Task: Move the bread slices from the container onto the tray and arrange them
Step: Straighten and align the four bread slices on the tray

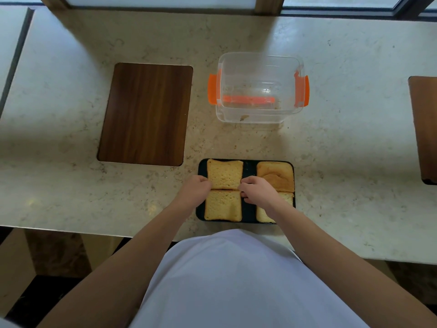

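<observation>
A dark tray (pixel 249 210) lies at the counter's near edge with several bread slices on it. The far-left slice (pixel 224 174) and near-left slice (pixel 223 205) lie end to end. A browner far-right slice (pixel 276 175) sits beside them, and a near-right slice (pixel 262 215) is partly hidden under my right forearm. My left hand (pixel 195 190) has its fingers curled at the left edge where the two left slices meet. My right hand (pixel 256 190) pinches at their right edge. The clear container (pixel 259 87) with orange clips stands behind the tray and holds no slices.
A dark wooden board (pixel 146 113) lies on the marble counter left of the container. Another brown board (pixel 424 129) shows at the right edge. Crumbs lie in the container's bottom. Windows run along the counter's far side.
</observation>
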`<state>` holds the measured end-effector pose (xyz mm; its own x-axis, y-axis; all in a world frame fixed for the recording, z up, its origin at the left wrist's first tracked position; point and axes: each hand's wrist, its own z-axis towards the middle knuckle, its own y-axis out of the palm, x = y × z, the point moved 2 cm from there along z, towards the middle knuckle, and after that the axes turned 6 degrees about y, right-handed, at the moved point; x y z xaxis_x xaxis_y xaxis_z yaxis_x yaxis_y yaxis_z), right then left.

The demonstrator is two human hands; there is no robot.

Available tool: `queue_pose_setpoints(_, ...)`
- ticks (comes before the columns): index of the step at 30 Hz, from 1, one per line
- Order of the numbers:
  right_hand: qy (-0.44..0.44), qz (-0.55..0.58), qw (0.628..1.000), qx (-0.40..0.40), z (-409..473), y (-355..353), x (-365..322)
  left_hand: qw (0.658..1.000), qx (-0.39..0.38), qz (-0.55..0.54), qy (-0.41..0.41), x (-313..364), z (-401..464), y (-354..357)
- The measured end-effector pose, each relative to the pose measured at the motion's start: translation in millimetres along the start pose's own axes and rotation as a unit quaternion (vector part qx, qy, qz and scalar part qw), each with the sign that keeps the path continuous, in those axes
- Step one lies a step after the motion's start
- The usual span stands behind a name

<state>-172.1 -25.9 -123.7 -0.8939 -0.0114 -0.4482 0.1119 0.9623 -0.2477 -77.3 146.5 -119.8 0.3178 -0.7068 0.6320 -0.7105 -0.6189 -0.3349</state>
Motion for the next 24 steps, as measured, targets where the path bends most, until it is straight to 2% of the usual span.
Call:
queue_pose_setpoints(3, 0.001, -0.006, 1.0, -0.008, -4.0, -1.9, -1.6, 0.999, 0.011, 0.041, 0.02, 2.6, -3.4, -0.3)
queue_pose_setpoints(4, -0.005, -0.017, 1.0, -0.006, -6.2, -4.9, -1.6, 0.99, 0.045, 0.118, 0.064, 6.2, -5.7, -0.6)
queue_pose_setpoints(5, -0.019, -0.031, 0.999, 0.006, -8.9, -10.3, -1.4, 0.966, 0.104, 0.202, 0.124, 13.1, -11.3, 0.2)
queue_pose_setpoints(6, -0.039, -0.039, 0.998, 0.028, -11.7, -18.3, -0.6, 0.939, 0.153, 0.245, 0.189, 22.2, -18.7, 3.8)
queue_pose_setpoints(7, -0.057, -0.033, 0.996, 0.055, -14.8, -28.3, 1.0, 0.932, 0.168, 0.227, 0.227, 32.7, -24.9, 9.3)
queue_pose_setpoints(8, -0.067, -0.012, 0.994, 0.081, -17.8, -39.9, 3.4, 0.951, 0.146, 0.158, 0.222, 44.6, -29.2, 15.5)
queue_pose_setpoints(10, -0.048, 0.052, 0.991, 0.109, -23.1, -62.7, 13.5, 0.992, 0.036, -0.016, 0.121, 64.3, -31.9, 36.7)
queue_pose_setpoints(12, -0.014, 0.08, 0.99, 0.111, -25.5, -80.1, 26.7, 0.995, -0.058, -0.045, 0.062, 78.8, -32.7, 60.5)
queue_pose_setpoints(14, 0.018, 0.068, 0.992, 0.106, -26.7, -89.8, 39.3, 0.994, -0.103, -0.013, 0.041, 85.7, -33.3, 82.2)
queue_pose_setpoints(18, 0.03, 0.073, 0.99, 0.113, -26.4, -97.5, 54.6, 0.992, -0.117, 0.051, -0.001, 86.4, -27.6, 112.1)
queue_pose_setpoints(24, 0.033, 0.057, 0.991, 0.116, -22.0, -97.0, 59.5, 0.995, -0.089, 0.045, -0.024, 83.6, -15.0, 121.3)
